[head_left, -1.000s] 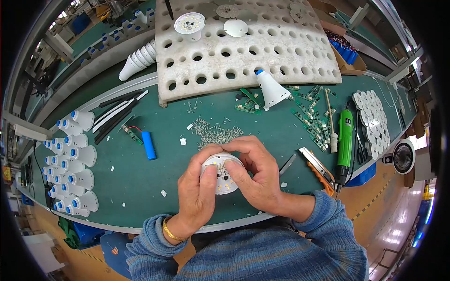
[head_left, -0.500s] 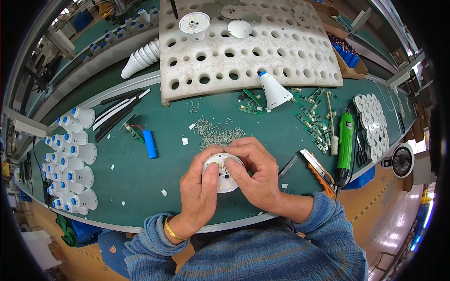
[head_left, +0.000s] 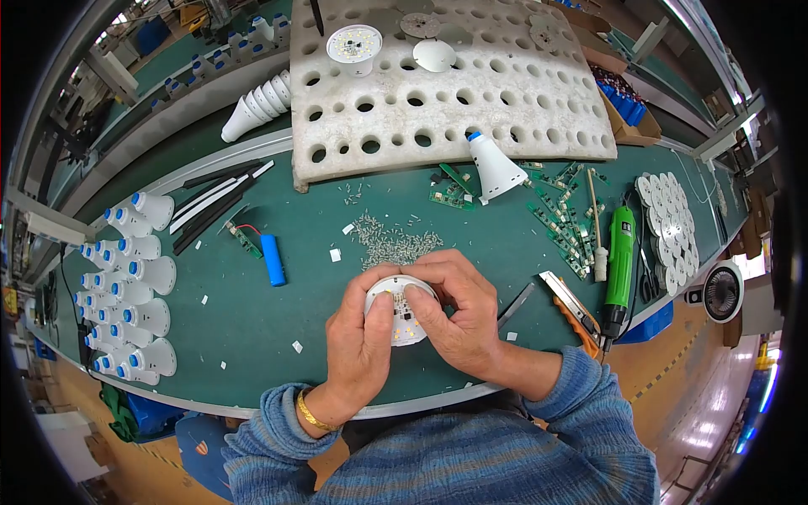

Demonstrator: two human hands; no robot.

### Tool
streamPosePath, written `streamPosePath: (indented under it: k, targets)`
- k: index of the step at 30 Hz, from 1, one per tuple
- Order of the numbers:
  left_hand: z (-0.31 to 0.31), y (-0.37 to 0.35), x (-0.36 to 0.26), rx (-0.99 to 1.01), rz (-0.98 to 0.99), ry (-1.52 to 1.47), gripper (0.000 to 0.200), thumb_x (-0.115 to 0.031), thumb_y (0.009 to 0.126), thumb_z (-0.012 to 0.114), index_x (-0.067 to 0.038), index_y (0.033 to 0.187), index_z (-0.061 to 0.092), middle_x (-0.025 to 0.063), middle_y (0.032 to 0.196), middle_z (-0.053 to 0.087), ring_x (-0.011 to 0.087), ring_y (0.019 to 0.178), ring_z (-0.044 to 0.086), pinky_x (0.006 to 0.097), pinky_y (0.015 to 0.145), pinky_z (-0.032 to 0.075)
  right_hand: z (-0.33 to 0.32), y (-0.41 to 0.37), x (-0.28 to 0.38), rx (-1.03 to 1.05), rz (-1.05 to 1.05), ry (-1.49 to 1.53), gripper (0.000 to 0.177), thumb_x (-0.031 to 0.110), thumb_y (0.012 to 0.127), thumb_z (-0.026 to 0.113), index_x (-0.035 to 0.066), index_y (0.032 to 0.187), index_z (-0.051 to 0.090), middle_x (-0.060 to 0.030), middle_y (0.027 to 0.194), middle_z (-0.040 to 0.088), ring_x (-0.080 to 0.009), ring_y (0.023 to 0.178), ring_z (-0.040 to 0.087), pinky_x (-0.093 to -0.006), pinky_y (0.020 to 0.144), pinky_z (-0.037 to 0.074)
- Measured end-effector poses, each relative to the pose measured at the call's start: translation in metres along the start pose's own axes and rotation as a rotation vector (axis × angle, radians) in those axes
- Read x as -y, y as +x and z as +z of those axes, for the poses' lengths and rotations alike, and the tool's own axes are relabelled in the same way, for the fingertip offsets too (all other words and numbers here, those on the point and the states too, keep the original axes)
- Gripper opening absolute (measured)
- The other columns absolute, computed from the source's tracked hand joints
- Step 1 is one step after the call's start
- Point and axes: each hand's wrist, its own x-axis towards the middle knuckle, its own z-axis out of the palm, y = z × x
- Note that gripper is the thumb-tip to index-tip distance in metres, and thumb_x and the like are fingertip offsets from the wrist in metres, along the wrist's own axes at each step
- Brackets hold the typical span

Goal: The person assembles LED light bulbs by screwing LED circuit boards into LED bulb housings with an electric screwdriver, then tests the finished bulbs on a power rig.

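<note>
Round white LED bulb head (head_left: 401,310), board side up: pale disc, small yellow chips, a few dark parts. Clamped between both hands, low over the near part of the bench (head_left: 252,328). Left hand (head_left: 358,353) wrapped around the near-left rim, thumb pressed on the disc; right hand (head_left: 461,324) curled over the far-right rim, thumb pressing down too. Probably seating the disc into its housing. Seems to call next for even pressure all round, then a fastener. Just beyond the fingers, a heap of small screws (head_left: 391,240). Left of the left hand, a blue cell (head_left: 272,259). Right of the right hand, a utility knife (head_left: 572,307) and a green power screwdriver (head_left: 621,252).
</note>
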Motion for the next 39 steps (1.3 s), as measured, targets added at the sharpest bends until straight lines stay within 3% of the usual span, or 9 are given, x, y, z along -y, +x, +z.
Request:
streamPosePath:
  k: [20, 39]
  targets:
    - [0.0028, 0.0003, 0.0025, -0.005, -0.049, -0.068, 0.025, -0.015, 0.095, 0.044, -0.002, 0.113, 0.054, 0.0063, 0.096, 0.061, 0.0104, 0.086, 0.055, 0.0258, 0.075, 0.046, 0.0061, -0.0050, -0.0070, -0.046, 0.158, 0.193, 0.016, 0.004, 0.080, 0.063, 0.003, 0.096, 0.063, -0.0039, 0.088, 0.054, -0.0040, 0.054, 0.040, -0.0210, 0.046, 0.033]
    - [0.0021, 0.0008, 0.0069, -0.012, -0.049, -0.090, 0.024, -0.017, 0.094, 0.046, -0.002, 0.111, 0.056, 0.0056, 0.094, 0.062, 0.0104, 0.085, 0.056, 0.0255, 0.074, 0.046, 0.0056, -0.0068, -0.0084, -0.008, 0.222, 0.272, 0.014, 0.005, 0.081, 0.061, 0.003, 0.096, 0.060, -0.0028, 0.090, 0.051, -0.0037, 0.058, 0.039, -0.0201, 0.049, 0.033]
